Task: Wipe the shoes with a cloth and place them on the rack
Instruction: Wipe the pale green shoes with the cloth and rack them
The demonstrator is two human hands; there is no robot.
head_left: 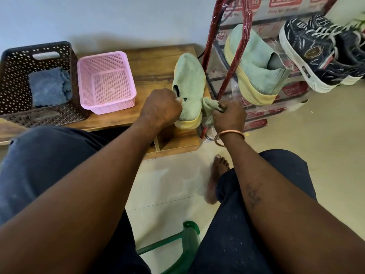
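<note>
A green shoe (189, 80) is seen on a low wooden table (158, 62), just to the left of the rack (212, 36) and nearly touching its red end frame. Its long axis runs away from the person, roughly alongside that end frame, with the toe towards the wall and the heel nearest the body. The heel collar is gripped by the left hand (161, 107), whose fingers are curled tight round it. A pale green cloth (209, 106) is bunched in the closed fingers of the right hand (229, 115) and is held against the heel on the side facing the rack. The right hand thus lies between the shoe and the rack, and it is judged to be the nearer one for any wiping stroke along that side; the lift across to the shelf would most likely be carried by the left hand, since the shoe is already held by it. The move would be a short one sideways towards the rack (the red frame stands directly in the path and would have to be cleared). On the rack shelf a second green shoe (254, 64) is leaned on edge, with dark sneakers (312, 54) further along. Well away from the rack, a pink basket (106, 82) and a brown basket (11, 76) are set.
</note>
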